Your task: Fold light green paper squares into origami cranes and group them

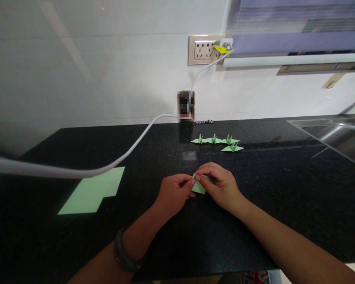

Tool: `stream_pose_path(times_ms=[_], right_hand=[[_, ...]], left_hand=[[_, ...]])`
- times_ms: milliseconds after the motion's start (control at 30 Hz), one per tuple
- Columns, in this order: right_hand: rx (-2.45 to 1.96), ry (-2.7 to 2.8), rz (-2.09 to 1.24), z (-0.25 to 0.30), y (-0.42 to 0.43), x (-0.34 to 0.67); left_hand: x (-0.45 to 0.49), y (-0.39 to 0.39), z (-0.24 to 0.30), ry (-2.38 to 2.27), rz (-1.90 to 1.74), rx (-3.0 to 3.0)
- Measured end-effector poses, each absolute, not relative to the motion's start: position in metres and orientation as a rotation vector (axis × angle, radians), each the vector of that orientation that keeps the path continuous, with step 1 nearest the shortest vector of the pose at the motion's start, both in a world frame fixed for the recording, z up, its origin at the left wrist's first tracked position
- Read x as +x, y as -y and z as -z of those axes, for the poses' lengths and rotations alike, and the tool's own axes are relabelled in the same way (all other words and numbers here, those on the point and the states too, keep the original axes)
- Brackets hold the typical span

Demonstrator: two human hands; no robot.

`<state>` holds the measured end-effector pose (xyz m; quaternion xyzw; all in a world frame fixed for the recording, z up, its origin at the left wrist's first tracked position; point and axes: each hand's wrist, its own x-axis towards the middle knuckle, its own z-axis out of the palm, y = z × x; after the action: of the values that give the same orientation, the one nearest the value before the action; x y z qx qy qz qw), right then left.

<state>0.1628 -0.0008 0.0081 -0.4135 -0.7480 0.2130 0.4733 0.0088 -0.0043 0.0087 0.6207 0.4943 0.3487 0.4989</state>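
Left hand (175, 194) and right hand (222, 184) both pinched on folded green paper (199, 188) at black countertop (195, 236). Four paper cranes (214, 140) beyond; green sheets (93, 191) at left.

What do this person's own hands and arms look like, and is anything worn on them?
The left hand is gloveless, with a thick, smooth, dark bangle around that forearm. The right hand is gloveless too, with nothing worn at its wrist. No sleeves show on either arm.
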Motion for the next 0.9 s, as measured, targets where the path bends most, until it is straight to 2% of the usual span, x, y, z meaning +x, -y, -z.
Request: stream_pose_path(times_ms=[633,900], right_hand=[[-1.119,1.815,-0.731,-0.0044,0.0027,0.1616],[-0.998,1.337,-1.168,-0.003,0.0003,0.1539]], left_hand=[[0.0097,0.0045,-0.0119,-1.188,-0.816,1.458],[0.0067,0.0016,-0.015,-1.204,-0.986,1.294]])
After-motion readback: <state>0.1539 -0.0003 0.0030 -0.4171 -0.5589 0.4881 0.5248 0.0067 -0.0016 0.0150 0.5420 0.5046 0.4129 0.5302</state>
